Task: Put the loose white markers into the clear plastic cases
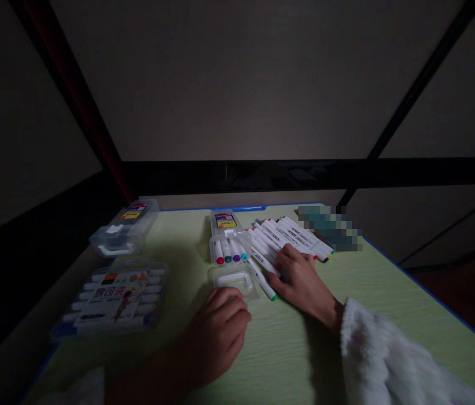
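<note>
My right hand (298,281) is over the near side of a pile of white markers (277,236), its fingers bent onto one marker (263,260). A green-ended marker (265,280) lies slanted beside its thumb. My left hand (220,332) is closed with curled fingers, just in front of a small clear plastic lid (241,280). What its fingers hold, if anything, is hidden. Beyond that lid, a clear case (224,220) has an open front part with several markers, their red, teal, purple and light-blue ends facing me.
At the left lies a flat clear case of markers (113,298) with a printed label. Behind it is another clear case (130,225). A blurred teal item (330,228) is at the table's back right. The pale green table (288,349) has a blue edge near a wall.
</note>
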Demonstrator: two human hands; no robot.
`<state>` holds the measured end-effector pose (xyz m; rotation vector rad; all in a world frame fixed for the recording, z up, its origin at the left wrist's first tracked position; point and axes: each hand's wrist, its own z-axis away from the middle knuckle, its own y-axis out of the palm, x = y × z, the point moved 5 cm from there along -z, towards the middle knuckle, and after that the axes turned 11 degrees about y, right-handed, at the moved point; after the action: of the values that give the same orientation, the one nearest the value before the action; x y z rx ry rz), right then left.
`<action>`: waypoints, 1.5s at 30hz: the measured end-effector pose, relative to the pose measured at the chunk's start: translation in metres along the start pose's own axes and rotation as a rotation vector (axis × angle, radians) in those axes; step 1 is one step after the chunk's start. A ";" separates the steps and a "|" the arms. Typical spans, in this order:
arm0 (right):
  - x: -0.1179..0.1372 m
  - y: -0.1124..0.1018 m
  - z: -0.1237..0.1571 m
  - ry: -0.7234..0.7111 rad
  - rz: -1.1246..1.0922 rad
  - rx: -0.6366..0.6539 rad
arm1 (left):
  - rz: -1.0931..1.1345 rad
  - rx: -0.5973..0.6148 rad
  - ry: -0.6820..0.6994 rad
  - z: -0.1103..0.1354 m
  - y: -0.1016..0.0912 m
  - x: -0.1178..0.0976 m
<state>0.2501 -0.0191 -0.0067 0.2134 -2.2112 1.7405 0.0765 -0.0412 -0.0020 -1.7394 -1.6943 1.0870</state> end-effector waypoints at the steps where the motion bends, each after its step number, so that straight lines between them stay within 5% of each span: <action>1: -0.001 -0.001 0.000 0.004 -0.005 -0.019 | -0.001 0.000 0.000 0.000 0.000 0.000; 27: 0.002 -0.017 0.005 -0.085 -0.285 -0.249 | 0.017 0.028 0.016 -0.001 -0.001 -0.001; 45: 0.001 -0.014 0.007 -0.231 -0.268 -0.290 | 0.012 0.047 0.023 -0.001 0.000 -0.002</action>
<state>0.2521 -0.0288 0.0052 0.6357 -2.4286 1.2929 0.0773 -0.0426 -0.0012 -1.7277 -1.6337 1.0998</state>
